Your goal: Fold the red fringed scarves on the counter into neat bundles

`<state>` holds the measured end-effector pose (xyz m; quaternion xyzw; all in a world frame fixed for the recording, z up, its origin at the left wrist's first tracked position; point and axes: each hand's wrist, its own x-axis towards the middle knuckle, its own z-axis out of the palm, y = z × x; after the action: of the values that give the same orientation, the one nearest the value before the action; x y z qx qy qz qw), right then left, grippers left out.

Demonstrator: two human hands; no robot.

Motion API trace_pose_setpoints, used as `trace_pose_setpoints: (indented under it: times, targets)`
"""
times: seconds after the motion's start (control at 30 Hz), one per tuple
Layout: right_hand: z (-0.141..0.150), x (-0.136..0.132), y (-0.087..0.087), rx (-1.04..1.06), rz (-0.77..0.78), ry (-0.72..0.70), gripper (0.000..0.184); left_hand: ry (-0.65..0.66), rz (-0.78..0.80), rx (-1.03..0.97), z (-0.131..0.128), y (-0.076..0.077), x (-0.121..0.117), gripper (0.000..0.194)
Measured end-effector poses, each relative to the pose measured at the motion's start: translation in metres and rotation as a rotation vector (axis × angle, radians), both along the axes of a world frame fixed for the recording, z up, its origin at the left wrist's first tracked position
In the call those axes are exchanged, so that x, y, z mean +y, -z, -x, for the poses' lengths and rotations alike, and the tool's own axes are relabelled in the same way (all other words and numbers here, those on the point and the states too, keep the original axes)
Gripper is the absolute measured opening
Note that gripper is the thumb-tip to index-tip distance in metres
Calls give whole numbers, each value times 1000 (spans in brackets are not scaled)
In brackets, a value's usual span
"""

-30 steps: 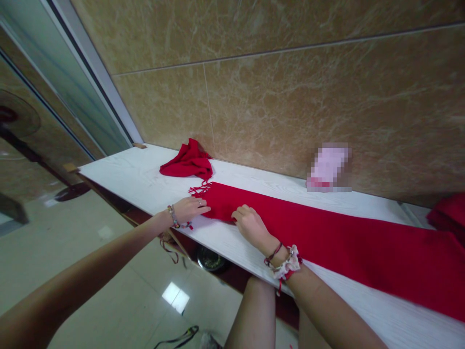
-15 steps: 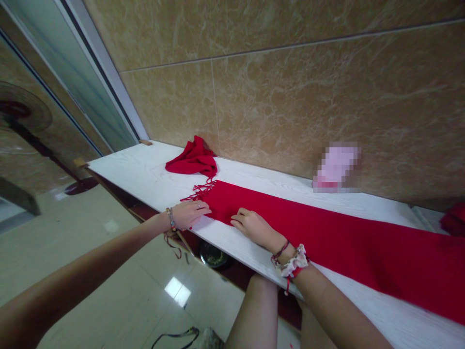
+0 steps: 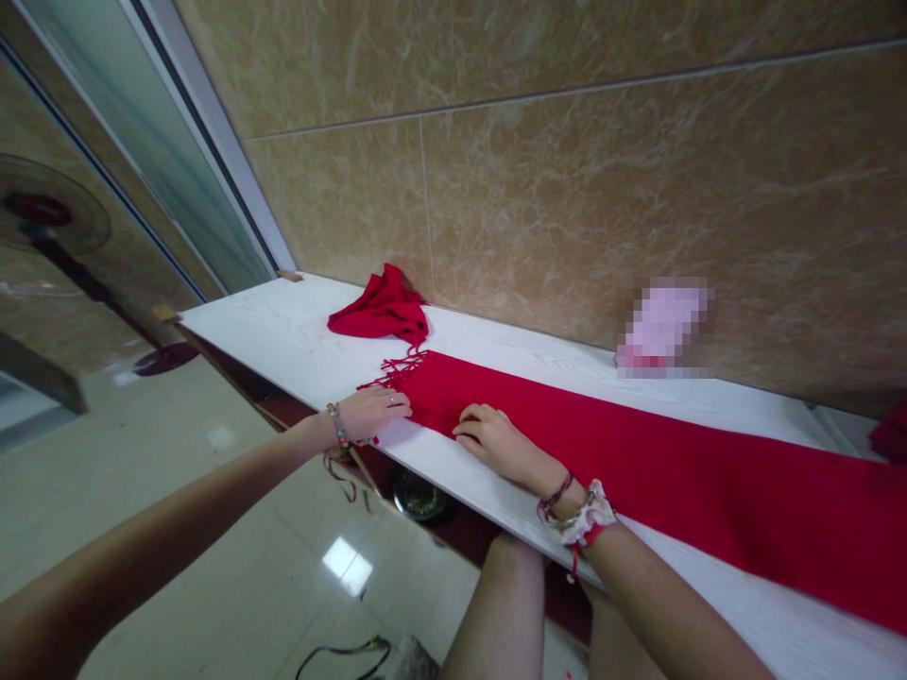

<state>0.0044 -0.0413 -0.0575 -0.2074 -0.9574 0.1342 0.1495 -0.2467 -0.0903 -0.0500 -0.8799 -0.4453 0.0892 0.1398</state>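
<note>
A long red scarf (image 3: 638,449) lies flat along the white tabletop (image 3: 269,326), its fringed end toward the left. At the near corner of that end, my left hand (image 3: 372,414) has its fingers closed on the cloth, just below the fringe (image 3: 397,368). My right hand (image 3: 492,442) is a short way to the right, fingers curled in a pinch on the scarf's near edge. Its fingertips are partly hidden. Both wrists wear bracelets. A crumpled red cloth (image 3: 383,310) sits behind the fringe, close to the wall.
A pink item, blurred out (image 3: 666,326), leans on the marbled wall (image 3: 539,208) behind the table. More red cloth (image 3: 891,434) shows at the right edge. Under the tabletop is a round bowl (image 3: 419,496). On the left stands a floor fan (image 3: 49,212).
The whole view has shifted slightly, so things appear further right. The right hand keeps to the scarf's near edge with its fingers a little rearranged; the left hand stays at the corner.
</note>
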Motion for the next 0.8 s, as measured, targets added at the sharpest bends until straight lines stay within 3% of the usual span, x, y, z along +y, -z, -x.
trace_pose_setpoints:
  times: [0.23,0.37,0.53,0.8]
  targets:
    - [11,15,-9,-63,9,-104,27,-4,1,-97,1,2,-4,38]
    - [17,23,-20,-84,13,-22,27,26,-10,-86,-3,4,3,29]
    - [17,24,-12,-119,34,-112,26,-12,13,-123,-10,6,11,21]
    - [13,28,-6,-4,72,-70,39,35,61,-185,0,8,11,30]
